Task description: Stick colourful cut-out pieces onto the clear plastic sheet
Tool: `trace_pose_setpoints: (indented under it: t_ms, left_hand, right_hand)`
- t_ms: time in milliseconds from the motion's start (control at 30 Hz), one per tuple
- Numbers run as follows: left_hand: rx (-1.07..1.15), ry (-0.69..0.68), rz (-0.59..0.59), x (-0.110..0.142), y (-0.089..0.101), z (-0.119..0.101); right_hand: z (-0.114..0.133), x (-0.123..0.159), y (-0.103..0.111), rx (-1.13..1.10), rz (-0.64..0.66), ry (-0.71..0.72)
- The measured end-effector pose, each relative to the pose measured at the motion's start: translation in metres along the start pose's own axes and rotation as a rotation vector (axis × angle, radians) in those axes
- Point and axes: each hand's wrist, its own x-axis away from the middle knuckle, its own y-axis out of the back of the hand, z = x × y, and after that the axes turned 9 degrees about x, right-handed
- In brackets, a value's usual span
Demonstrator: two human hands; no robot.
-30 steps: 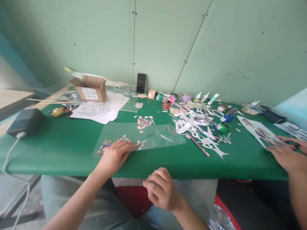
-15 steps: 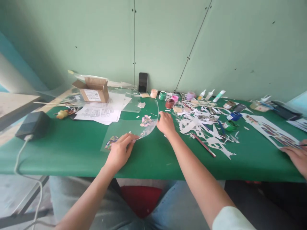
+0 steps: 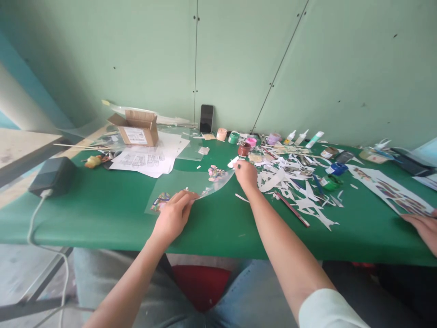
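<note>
A clear plastic sheet [image 3: 180,181] lies on the green table in front of me, its right side curving up off the surface. Small coloured cut-out pictures show at its lower left and by its right side. My left hand [image 3: 174,212] grips the sheet's near edge, fingers bent over the top. At the raised right corner my right hand [image 3: 246,175] is closed, and the sheet's edge runs up to its fingertips. Just behind those fingers a small white piece [image 3: 233,161] shows; whether the hand touches it I cannot tell.
White paper scraps [image 3: 287,177] and a dark red pencil [image 3: 292,209] lie right of my hand. Paint jars [image 3: 234,137] and a phone [image 3: 206,119] stand behind. Left are a cardboard box [image 3: 139,130], printed papers [image 3: 139,159] and a power adapter [image 3: 51,178]. A co-worker's hand [image 3: 421,230] touches a picture strip.
The sheet's raised right side has come down lower and flatter. My right hand has turned and shifted slightly right, while my left hand stays at the near edge. The view has moved slightly.
</note>
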Motion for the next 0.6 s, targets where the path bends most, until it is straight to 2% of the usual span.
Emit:
trace_pose_setpoints:
  t_ms: [133, 200, 233, 300, 400, 433, 500, 600]
  left_hand:
    - [-0.127, -0.044, 0.116, -0.003, -0.003, 0.0]
    - [-0.193, -0.03, 0.176, -0.004, -0.005, -0.003]
    - [-0.219, -0.025, 0.199, -0.005, -0.005, -0.004]
    - [-0.263, -0.022, 0.224, -0.006, -0.006, -0.007]
    - [-0.328, -0.019, 0.226, -0.006, -0.006, -0.009]
    - [-0.343, -0.02, 0.224, -0.006, -0.007, -0.01]
    - [-0.358, -0.021, 0.222, -0.006, -0.006, -0.01]
    - [-0.35, -0.023, 0.233, -0.006, -0.006, -0.01]
  right_hand:
    - [-0.026, -0.005, 0.031, -0.021, -0.185, -0.245]
    - [-0.036, 0.001, 0.046, -0.123, -0.357, -0.299]
    - [-0.038, 0.009, 0.052, -0.189, -0.429, -0.277]
    - [-0.035, 0.032, 0.058, -0.261, -0.457, -0.114]
    - [-0.018, 0.075, 0.053, -0.156, -0.257, 0.355]
    - [-0.012, 0.088, 0.048, -0.088, -0.196, 0.471]
    - [-0.004, 0.106, 0.037, 0.045, -0.135, 0.569]
    - [-0.002, 0.115, 0.026, 0.157, -0.138, 0.588]
